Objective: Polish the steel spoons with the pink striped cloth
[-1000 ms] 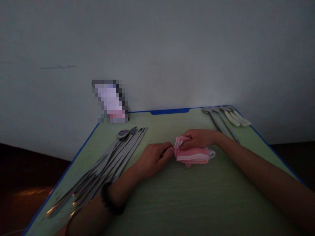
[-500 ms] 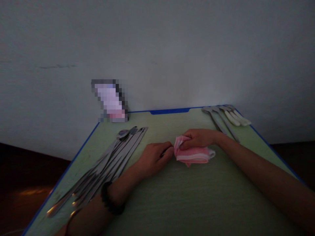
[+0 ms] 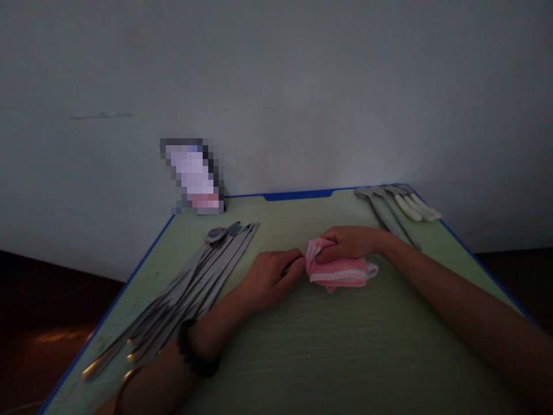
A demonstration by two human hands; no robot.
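Note:
My right hand (image 3: 345,242) is closed on a folded pink and white cloth (image 3: 341,271) over the middle of the table. Just left of it, my left hand (image 3: 272,276) is closed, its fingertips close to the cloth's left edge. A dark sliver shows between the left thumb and fingers; what it belongs to is hidden. Beside my left forearm lies a bundle of metal cutlery (image 3: 190,282), with a spoon bowl at its far end and long flat handles. Beyond my right hand are long metal spoons (image 3: 380,213).
White-handled utensils (image 3: 408,207) lie at the far right corner of the green table (image 3: 345,346), which has a blue edge. A blurred-out phone-like device (image 3: 194,176) leans against the wall (image 3: 302,86) at the back left.

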